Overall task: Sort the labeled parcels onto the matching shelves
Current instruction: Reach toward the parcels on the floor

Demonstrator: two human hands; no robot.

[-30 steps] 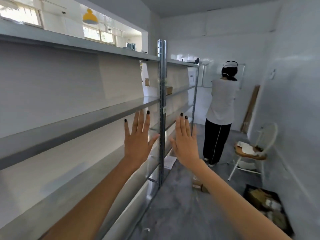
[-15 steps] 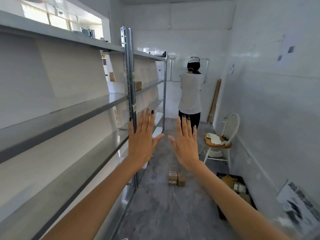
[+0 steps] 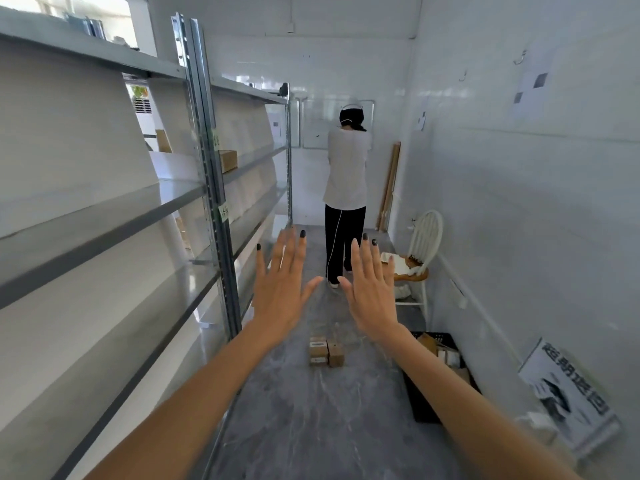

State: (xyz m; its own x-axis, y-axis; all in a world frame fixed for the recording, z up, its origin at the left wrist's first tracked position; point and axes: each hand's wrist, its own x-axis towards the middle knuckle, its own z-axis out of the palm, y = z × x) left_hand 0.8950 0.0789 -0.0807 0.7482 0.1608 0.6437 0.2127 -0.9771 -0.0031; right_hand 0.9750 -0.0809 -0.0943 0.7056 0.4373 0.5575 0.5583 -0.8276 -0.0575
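Empty grips [image 3: 282,293] [image 3: 372,294], crate [image 3: 420,403] half-hidden.

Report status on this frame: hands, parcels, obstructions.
Left hand and right hand open, empty, raised. Two small parcels on the floor ahead, untouched; more in black crate by the right wall. Second person stands in aisle beyond.

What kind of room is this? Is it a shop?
Probably not a shop: it looks like a small storeroom for sorting parcels. Long metal shelves run down the left wall, cardboard parcels sit on the grey floor, and a black crate of more packages stands by the right wall.
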